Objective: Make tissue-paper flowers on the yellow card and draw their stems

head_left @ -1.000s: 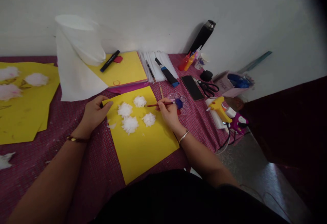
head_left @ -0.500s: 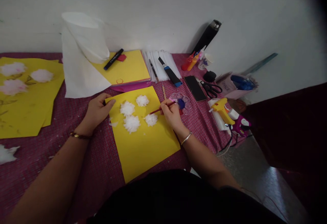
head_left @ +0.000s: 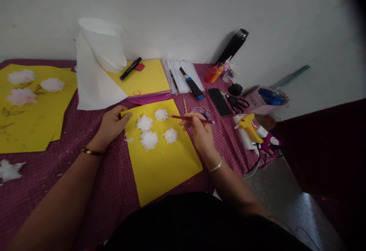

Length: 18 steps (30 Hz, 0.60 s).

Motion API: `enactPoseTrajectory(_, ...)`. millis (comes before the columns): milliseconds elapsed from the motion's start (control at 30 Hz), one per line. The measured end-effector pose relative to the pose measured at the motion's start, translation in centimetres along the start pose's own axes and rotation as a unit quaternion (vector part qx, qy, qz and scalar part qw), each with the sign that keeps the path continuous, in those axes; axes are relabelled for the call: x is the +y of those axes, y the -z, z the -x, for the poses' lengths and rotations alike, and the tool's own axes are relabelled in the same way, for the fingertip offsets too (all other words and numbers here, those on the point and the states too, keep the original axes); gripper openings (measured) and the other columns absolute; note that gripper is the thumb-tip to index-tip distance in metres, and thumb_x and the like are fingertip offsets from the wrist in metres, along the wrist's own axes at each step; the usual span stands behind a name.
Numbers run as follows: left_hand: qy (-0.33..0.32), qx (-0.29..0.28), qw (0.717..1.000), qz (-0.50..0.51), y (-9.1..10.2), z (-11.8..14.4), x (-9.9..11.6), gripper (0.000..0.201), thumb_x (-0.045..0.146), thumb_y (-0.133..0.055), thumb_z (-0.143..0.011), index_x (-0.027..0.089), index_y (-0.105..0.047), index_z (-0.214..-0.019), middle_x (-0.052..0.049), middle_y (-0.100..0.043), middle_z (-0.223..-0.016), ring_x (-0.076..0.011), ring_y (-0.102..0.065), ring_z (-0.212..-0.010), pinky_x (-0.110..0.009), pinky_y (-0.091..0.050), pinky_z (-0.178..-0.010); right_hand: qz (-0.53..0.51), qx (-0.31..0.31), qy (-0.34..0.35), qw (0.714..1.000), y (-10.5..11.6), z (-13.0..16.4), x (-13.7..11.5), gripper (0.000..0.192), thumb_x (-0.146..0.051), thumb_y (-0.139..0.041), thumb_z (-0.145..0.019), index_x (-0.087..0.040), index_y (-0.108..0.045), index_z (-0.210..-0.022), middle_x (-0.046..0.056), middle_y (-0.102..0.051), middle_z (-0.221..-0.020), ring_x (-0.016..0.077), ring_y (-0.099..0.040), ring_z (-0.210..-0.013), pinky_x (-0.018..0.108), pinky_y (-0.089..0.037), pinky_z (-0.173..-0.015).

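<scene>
Paintbrush (head_left: 191, 118) sits pinched in the closed fingers (head_left: 197, 119) of the right hand (head_left: 202, 132), lying nearly level, its tip reaching toward the topmost of four white tufts (head_left: 156, 127) on a yellow sheet (head_left: 161, 159). Just behind the hand is a clear paint palette (head_left: 203, 111). The left hand (head_left: 111, 126) presses flat on the sheet's top left corner, fingers loosely spread and holding nothing. Scissors (head_left: 237, 102) and a glue gun (head_left: 248, 126) lie farther right on the table (head_left: 108, 190).

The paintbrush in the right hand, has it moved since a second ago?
Yes. The paintbrush tip has swung from the paint palette leftward to the far white tuft on the yellow sheet, in the right hand.
</scene>
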<state>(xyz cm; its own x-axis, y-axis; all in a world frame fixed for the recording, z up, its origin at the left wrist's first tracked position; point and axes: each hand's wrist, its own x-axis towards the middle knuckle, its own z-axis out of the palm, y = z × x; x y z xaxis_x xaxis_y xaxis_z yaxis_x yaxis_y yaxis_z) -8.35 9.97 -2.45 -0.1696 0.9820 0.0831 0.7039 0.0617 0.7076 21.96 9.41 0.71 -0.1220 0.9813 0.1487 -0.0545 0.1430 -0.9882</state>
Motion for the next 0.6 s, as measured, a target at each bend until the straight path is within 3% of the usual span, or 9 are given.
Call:
enactPoseTrajectory(133,0.007,-0.002,1.0,0.011,0.1,0.0,0.3,0.018,0.039,-0.053,-0.079,0.022,-0.057,-0.081,0.002,-0.058,-0.072,-0.0151,-0.052,-0.065,-0.026,-0.04,-0.06,0.042,-0.036,-0.012,0.998,1.0,4.7,-1.2,0.013,-0.032,-0.055,-0.092,-0.022,-0.062,-0.087,0.001,-0.067,-0.074,0.0152,-0.064,-0.069,0.03,-0.05,-0.068)
enactPoseTrajectory(300,0.006,-0.005,1.0,0.026,-0.1,-0.1,0.0,0.019,0.039,-0.053,-0.08,0.021,-0.057,-0.084,0.001,-0.059,-0.075,-0.0149,-0.051,-0.065,-0.026,-0.04,-0.059,0.113,-0.056,-0.042,0.991,1.5,9.1,0.9,0.011,-0.031,-0.056,-0.091,-0.022,-0.063,-0.089,0.002,-0.067,-0.076,0.016,-0.064,-0.071,0.028,-0.05,-0.064)
enactPoseTrajectory(433,-0.001,-0.001,1.0,0.026,0.0,0.0,0.1,0.019,0.04,-0.053,-0.08,0.021,-0.057,-0.083,0.0,-0.059,-0.076,-0.0153,-0.052,-0.066,-0.026,-0.04,-0.059,0.154,-0.059,-0.007,0.986,1.3,9.5,2.4,0.011,-0.028,-0.054,-0.092,-0.022,-0.064,-0.093,0.003,-0.068,-0.083,0.0168,-0.064,-0.077,0.03,-0.049,-0.068)
enactPoseTrajectory(600,-0.002,0.005,1.0,0.027,0.0,-0.1,0.1,0.019,0.04,-0.054,-0.078,0.022,-0.056,-0.08,0.002,-0.056,-0.07,-0.0154,-0.05,-0.063,-0.026,-0.039,-0.057,0.18,-0.06,0.015,0.982,1.1,9.0,2.5,0.012,-0.026,-0.052,-0.092,-0.022,-0.063,-0.093,0.004,-0.067,-0.085,0.0162,-0.062,-0.076,0.03,-0.048,-0.068)
